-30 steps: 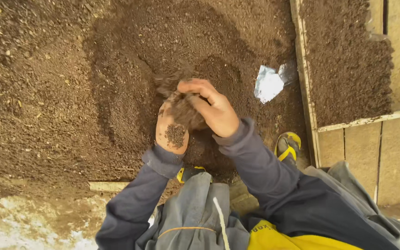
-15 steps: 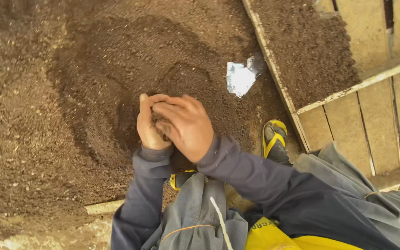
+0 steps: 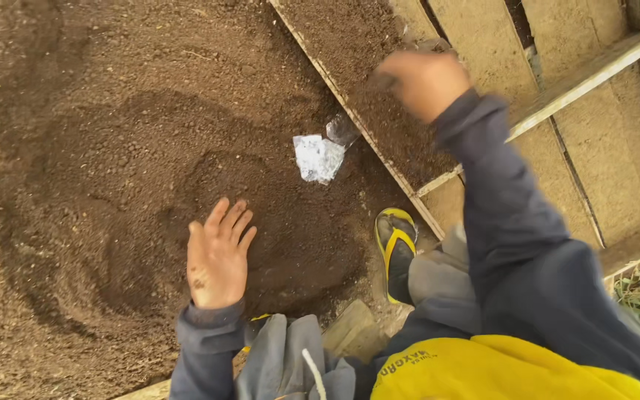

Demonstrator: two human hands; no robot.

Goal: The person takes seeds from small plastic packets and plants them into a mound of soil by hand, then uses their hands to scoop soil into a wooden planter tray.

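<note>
Soil goes from the heap to the wooden tray, one handful at a time.

From my remote seat, looking down through the head camera, I see my right hand (image 3: 422, 81) closed in a loose fist over the wooden tray (image 3: 557, 96), its fingers blurred; it looks to be gripping a pinch of dark soil, though I cannot tell how much. My left hand (image 3: 218, 255) lies open and flat, fingers spread, on the scooped hollow of the soil heap (image 3: 112, 170). A crumpled white wrapper (image 3: 318, 157) rests on the soil just beside the tray's edge, near a yellow-and-black sandal (image 3: 396, 248). To do this step well, I judge that I should crumble the handful low over the tray's soil-covered part, spreading it thin and even and keeping it off the bare boards.
</note>
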